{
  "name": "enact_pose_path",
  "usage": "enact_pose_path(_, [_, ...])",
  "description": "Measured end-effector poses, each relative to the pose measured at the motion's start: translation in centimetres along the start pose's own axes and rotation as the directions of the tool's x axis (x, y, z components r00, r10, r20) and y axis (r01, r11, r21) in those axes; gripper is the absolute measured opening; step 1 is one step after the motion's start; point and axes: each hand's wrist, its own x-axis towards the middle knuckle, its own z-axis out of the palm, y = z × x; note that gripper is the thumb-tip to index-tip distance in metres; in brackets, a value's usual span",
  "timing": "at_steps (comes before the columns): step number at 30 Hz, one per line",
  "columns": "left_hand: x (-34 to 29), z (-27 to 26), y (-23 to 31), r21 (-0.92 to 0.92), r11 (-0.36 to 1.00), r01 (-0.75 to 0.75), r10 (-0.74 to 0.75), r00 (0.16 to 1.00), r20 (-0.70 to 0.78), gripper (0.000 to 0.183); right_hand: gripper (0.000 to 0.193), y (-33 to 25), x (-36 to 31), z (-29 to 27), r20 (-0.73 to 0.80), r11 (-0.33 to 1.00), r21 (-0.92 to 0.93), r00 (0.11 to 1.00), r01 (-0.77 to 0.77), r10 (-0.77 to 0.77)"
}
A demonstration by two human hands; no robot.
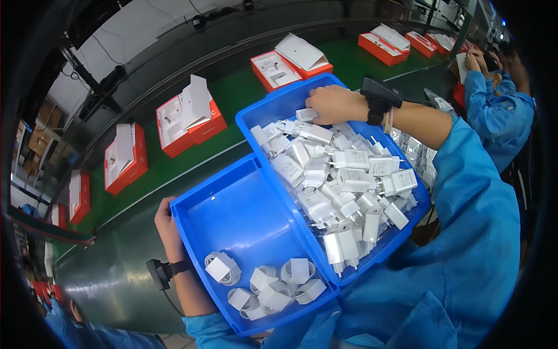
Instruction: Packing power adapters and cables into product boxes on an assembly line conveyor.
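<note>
Two joined blue bins tilt across my front. The right bin (244, 120) is heaped with white wall chargers (353, 180). In the left bin (244, 200), several coiled white cables (222, 268) with white paper bands lie at the near end. At the left bin's outer edge, my left hand (167, 224) is closed round the rim, its fingertips partly hidden. My right hand (336, 104) reaches over the far end of the charger heap, fingers curled down at a white charger (307, 114); the palm side is hidden.
Beyond the bins runs a green conveyor belt (229, 152) with open red boxes (192, 119) holding white inserts. Silvery bags (415, 152) lie right of the bins. A co-worker in blue sleeves (494, 116) handles something white at the far right. Another blue sleeve (87, 331) shows at lower left.
</note>
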Motion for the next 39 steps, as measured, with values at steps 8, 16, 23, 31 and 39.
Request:
enact_pose_path(8, [0.5,-0.4,-1.1,0.12,0.992,-0.027,0.027,1.0,0.008,0.012,0.042,0.5,-0.5,-1.3,0.043,1.0,0.019,0.999,-0.019,0.019])
enact_pose_path(16, [0.5,-0.5,-1.5,0.106,0.994,0.016,-0.015,1.0,-0.01,0.013,0.045,-3.4,-1.0,-11.0,-0.155,0.789,0.583,0.98,0.193,-0.126])
enact_pose_path(23, [1.2,0.1,-1.3,0.087,0.996,-0.033,0.033,0.999,-0.003,0.014,0.043,-6.7,1.2,-26.3,-0.285,0.974,0.101,0.944,0.203,-0.168])
enact_pose_path(31, [1.1,-0.1,-1.1,0.17,0.984,-0.05,0.062,0.996,-0.064,0.017,0.052,-10.8,21.7,-18.3,-0.334,0.85,0.445,0.933,0.282,-0.135])
enact_pose_path(39, [0.2,-0.6,-1.3,0.283,0.959,-0.029,0.056,0.994,-0.089,0.018,0.042,-14.1,30.4,-6.8,-0.373,0.984,0.176,0.922,-0.04,0.104])
